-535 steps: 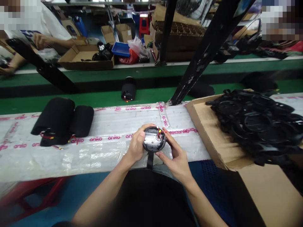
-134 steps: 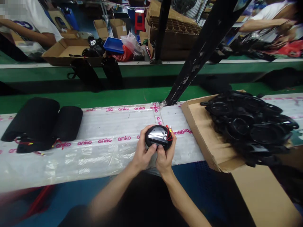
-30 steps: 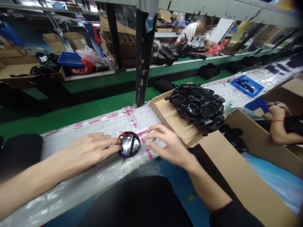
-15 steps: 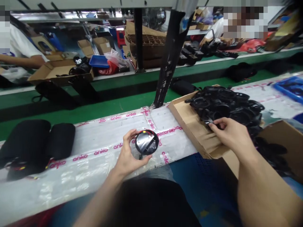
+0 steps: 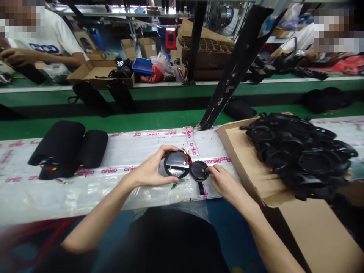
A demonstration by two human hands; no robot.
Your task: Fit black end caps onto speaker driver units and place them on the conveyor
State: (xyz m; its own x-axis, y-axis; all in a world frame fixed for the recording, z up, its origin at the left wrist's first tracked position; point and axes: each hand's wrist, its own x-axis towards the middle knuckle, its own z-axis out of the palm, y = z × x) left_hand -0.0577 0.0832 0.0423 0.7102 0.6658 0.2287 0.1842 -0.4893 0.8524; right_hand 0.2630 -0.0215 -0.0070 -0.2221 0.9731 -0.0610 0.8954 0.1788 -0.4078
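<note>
Round black casing sits in the left hand, over a clear plastic sheet taped with pink-lettered tape. That hand is curled, its fingers wrapped over the casing's top edge and its thumb along the lower edge, hiding part of the rim. The casing's face is shiny silver, and red and yellow wires show at its top edge.

Just beside the casing, and seemingly touching it, lies a black disc with a black strap hanging toward the person. Whether the two are joined is hidden. The right hand has its fingers pressed together, their tips at the disc's edge; whether they pinch it is hard to tell. A small green scrap below the casing is too small to make out.

To the right, a cardboard tray holds a heap of black rings. To the left lie black padded rolls with red wires at their ends. A scuffed black post rises behind, over a green bench. Across the aisle, a person in a white shirt works beside a cardboard box and a blue tray. The far shelves are crowded and blurred.
</note>
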